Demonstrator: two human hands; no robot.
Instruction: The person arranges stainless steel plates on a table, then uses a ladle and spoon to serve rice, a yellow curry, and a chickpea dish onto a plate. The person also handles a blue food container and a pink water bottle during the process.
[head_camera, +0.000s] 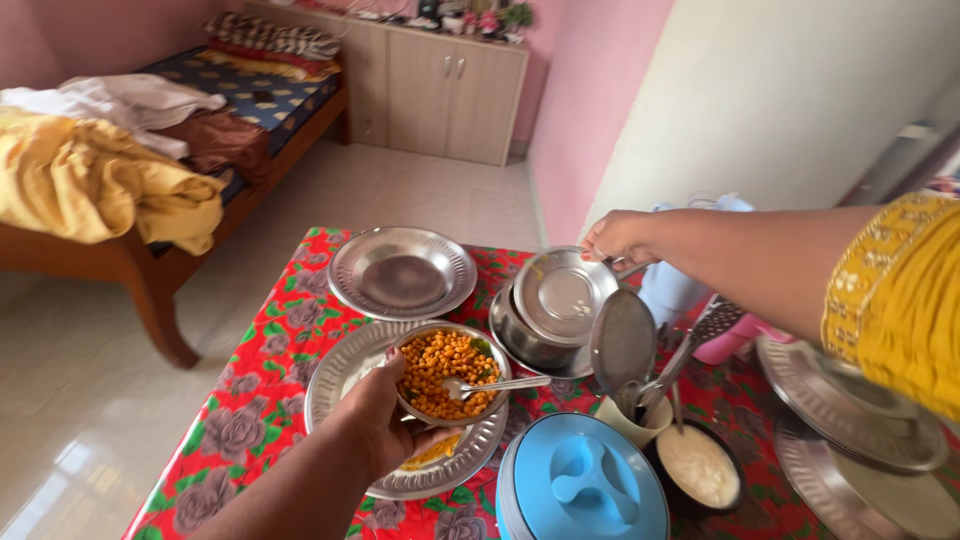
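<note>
A steel bowl of yellow chickpeas (449, 372), a spoon (497, 385) in it, is gripped by the left hand (385, 415) over a big steel plate (340, 375) at lower middle. Little food is on the plate. Farther up, a small empty steel dish (562, 294) is pinched by the right hand (618, 238).

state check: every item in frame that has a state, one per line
Left hand: gripping round steel bowl of yellow chickpeas, spoon inside.
Right hand: tilting small steel lid by its rim.
Round steel pot: uncovered.
Far steel plate: empty.
Blue plastic casserole: lidded.
Dark bowl of white batter: uncovered.
</note>
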